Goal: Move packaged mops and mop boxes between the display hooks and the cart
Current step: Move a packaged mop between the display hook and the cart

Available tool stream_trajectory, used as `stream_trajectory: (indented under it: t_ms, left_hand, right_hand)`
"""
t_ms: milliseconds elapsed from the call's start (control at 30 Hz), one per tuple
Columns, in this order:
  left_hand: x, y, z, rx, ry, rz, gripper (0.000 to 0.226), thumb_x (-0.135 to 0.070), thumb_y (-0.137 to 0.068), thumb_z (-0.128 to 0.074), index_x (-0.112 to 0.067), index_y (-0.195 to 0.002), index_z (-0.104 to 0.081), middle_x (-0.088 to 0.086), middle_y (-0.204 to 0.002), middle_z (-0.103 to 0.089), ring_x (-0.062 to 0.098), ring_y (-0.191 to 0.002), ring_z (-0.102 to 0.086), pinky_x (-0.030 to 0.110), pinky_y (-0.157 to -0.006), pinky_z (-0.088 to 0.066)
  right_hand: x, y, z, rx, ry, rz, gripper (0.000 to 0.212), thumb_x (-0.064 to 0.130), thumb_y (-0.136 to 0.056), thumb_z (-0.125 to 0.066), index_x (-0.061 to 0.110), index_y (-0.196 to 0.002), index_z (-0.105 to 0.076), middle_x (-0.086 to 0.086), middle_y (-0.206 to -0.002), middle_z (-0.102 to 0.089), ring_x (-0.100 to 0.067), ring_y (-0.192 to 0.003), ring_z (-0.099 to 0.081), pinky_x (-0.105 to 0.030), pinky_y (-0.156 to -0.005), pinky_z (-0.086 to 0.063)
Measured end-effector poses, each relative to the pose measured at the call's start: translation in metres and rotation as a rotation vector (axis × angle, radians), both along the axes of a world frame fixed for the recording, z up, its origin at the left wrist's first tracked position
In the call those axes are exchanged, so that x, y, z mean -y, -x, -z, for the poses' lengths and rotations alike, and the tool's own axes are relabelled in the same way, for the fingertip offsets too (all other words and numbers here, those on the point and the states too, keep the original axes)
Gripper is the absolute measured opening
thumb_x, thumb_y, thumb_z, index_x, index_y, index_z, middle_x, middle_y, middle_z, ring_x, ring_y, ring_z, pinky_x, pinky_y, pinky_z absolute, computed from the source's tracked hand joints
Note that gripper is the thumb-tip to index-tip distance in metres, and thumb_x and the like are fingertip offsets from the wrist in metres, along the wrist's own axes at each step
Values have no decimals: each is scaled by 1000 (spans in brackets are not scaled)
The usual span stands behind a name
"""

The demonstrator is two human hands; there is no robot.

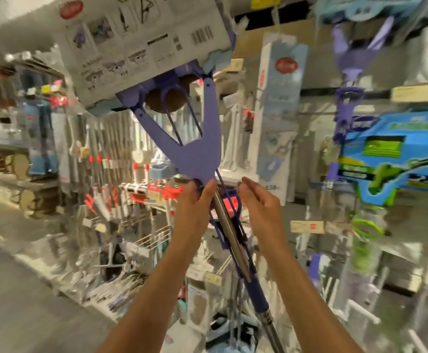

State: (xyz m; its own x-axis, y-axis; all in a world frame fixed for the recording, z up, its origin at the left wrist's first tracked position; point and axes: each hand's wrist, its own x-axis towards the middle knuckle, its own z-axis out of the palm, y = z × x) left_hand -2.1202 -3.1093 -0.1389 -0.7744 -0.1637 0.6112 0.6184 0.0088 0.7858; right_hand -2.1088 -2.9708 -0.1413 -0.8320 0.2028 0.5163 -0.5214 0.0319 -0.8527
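A packaged mop with a purple Y-shaped frame, a steel handle and a white printed card over its head is raised in front of me, head up and tilted left. My left hand is closed around the neck where the purple frame meets the steel handle. My right hand hovers just right of the handle, fingers bent and apart, touching nothing that I can make out. A second purple mop hangs on the display at the upper right. The picture is blurred.
A blue and green mop box hangs at the right. A tall white and blue mop box stands behind the raised mop. Racks of brushes and cleaning tools fill the shelves at left and below. Grey floor lies at lower left.
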Motion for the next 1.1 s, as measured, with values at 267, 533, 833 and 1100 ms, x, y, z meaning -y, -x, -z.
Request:
stream_trajectory:
  t_ms: [267, 533, 833, 1100]
  left_hand:
    - [-113, -30, 6, -15, 133, 134, 22, -24, -102, -58, -4, -92, -62, 8, -68, -58, 14, -63, -51, 31, -63, -41]
    - [-187, -55, 18, 26, 210, 242, 8, -29, -102, -58, -33, -96, -62, -16, -73, -67, 1, -61, -59, 20, -58, -48]
    - [-219, -44, -13, 154, -66, 395, 22, -39, -103, -49, -30, -108, -69, -11, -100, -77, 8, -93, -73, 19, -67, -56]
    - [-250, -11, -50, 114, -203, 523, 17, -26, -101, -58, -15, -109, -68, 4, -97, -78, 26, -88, -75, 41, -69, -63]
  right_hand:
    - [-98, -23, -49, -108, -4, 62, 25, 25, -98, -64, 20, -123, -68, 21, -104, -71, 6, -103, -66, -14, -87, -51]
    - [-178, -46, -53, -43, -11, 142, 27, 13, -95, -66, -1, -117, -71, -9, -104, -76, -20, -94, -74, -26, -73, -59]
    - [-225, -67, -51, -43, 181, 180, 18, 4, -89, -71, 1, -107, -73, -4, -86, -77, -24, -86, -73, -39, -79, -61]
    - [-251, -57, -72, -102, 216, 221, 8, 4, -91, -69, 11, -94, -72, 8, -74, -76, -3, -69, -72, -16, -58, -55]
